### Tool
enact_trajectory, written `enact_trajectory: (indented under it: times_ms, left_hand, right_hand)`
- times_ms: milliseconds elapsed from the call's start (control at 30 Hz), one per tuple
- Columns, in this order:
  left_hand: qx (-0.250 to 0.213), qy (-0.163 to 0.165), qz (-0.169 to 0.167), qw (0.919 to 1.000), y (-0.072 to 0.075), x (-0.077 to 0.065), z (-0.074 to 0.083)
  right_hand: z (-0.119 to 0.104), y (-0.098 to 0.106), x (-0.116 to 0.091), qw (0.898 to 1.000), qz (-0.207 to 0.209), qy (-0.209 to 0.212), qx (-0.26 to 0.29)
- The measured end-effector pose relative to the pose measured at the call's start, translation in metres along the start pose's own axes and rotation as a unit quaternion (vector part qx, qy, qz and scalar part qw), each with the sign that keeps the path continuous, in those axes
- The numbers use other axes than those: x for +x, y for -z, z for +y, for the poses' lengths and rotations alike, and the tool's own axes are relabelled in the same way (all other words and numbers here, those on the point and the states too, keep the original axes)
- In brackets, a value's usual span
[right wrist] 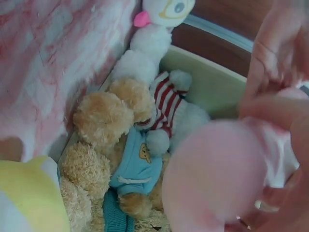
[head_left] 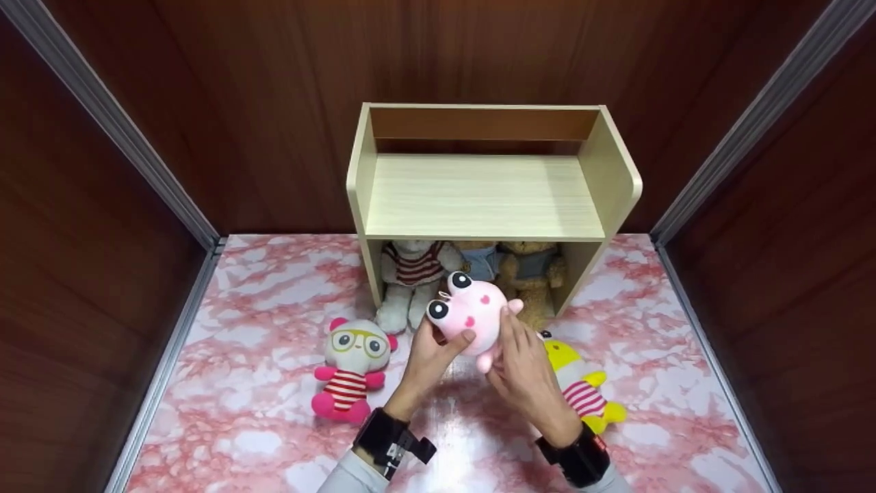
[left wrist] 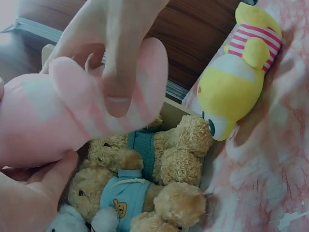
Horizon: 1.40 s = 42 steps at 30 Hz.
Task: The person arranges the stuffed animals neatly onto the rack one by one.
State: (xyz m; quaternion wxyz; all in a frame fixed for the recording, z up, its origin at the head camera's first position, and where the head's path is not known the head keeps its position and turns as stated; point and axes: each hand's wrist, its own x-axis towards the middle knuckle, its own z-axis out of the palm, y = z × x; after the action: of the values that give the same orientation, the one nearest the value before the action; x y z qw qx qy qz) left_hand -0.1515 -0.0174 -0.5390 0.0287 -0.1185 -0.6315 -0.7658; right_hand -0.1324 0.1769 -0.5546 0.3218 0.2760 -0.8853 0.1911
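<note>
A pink plush frog [head_left: 487, 320] with big black-and-white eyes and heart cheeks is held up in front of the shelf. My left hand [head_left: 426, 366] grips its head, thumb over the cheek. Around its lower body, my right hand [head_left: 530, 370] pinches it; the left wrist view shows the thumb on its pink-striped part [left wrist: 145, 104]. Inside the lower compartment sit a white bear [head_left: 414, 263] in a red-striped top, a brown bear in a light blue hoodie [right wrist: 140, 164], and another brown bear [head_left: 530, 274] in a grey-teal top.
The pale wooden shelf [head_left: 479, 195] stands against the back wall. A grey-and-pink panda plush [head_left: 357, 349] lies left of my hands. A yellow plush [head_left: 582, 387] in a pink-striped top lies to the right. Dark wood panels [head_left: 82, 274] border the marbled pink surface [head_left: 260, 356].
</note>
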Motion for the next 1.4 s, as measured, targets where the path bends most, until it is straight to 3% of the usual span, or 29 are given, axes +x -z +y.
enact_trajectory:
  times_ms: [167, 300, 400, 500, 600, 700, 833, 1033, 1133, 1267, 1400]
  left_hand:
    - [-0.026, 0.013, 0.037, 0.9989, 0.007, 0.004, 0.0]
    - [-0.039, 0.039, 0.059, 0.9967, 0.012, 0.006, 0.002]
    - [-0.041, 0.045, 0.067, 0.9959, 0.015, 0.007, 0.004]
    - [-0.051, 0.039, 0.073, 0.9953, 0.018, 0.01, 0.004]
    - [-0.064, 0.033, 0.079, 0.9943, 0.02, 0.013, 0.005]
    - [-0.069, 0.026, 0.08, 0.9941, 0.022, 0.015, 0.005]
    - [-0.075, 0.02, 0.069, 0.9946, 0.022, 0.017, 0.005]
    - [-0.081, 0.022, 0.049, 0.9953, 0.021, 0.017, 0.005]
    - [-0.084, 0.024, 0.042, 0.9952, 0.019, 0.016, 0.006]
    - [-0.09, 0.029, 0.023, 0.9952, 0.017, 0.015, 0.008]
    - [-0.112, 0.021, -0.008, 0.9935, 0.018, 0.014, 0.008]
  right_hand:
    - [0.001, 0.004, -0.005, 0.995, -0.042, -0.016, 0.089]
    - [0.006, 0.004, -0.006, 0.978, -0.018, -0.044, 0.204]
    - [0.011, 0.003, -0.007, 0.962, 0.014, -0.08, 0.261]
    - [0.015, 0.002, -0.01, 0.957, 0.022, -0.138, 0.255]
    - [0.017, 0.001, -0.013, 0.959, 0.014, -0.168, 0.226]
    - [0.017, -0.001, -0.013, 0.961, -0.009, -0.171, 0.217]
    - [0.014, -0.002, -0.01, 0.956, -0.04, -0.175, 0.234]
    - [0.008, -0.003, -0.008, 0.939, -0.072, -0.197, 0.273]
    - [0.005, -0.004, -0.009, 0.934, -0.078, -0.195, 0.288]
    - [0.003, -0.005, -0.008, 0.941, -0.068, -0.188, 0.273]
    - [0.002, -0.002, -0.006, 0.939, -0.048, -0.203, 0.274]
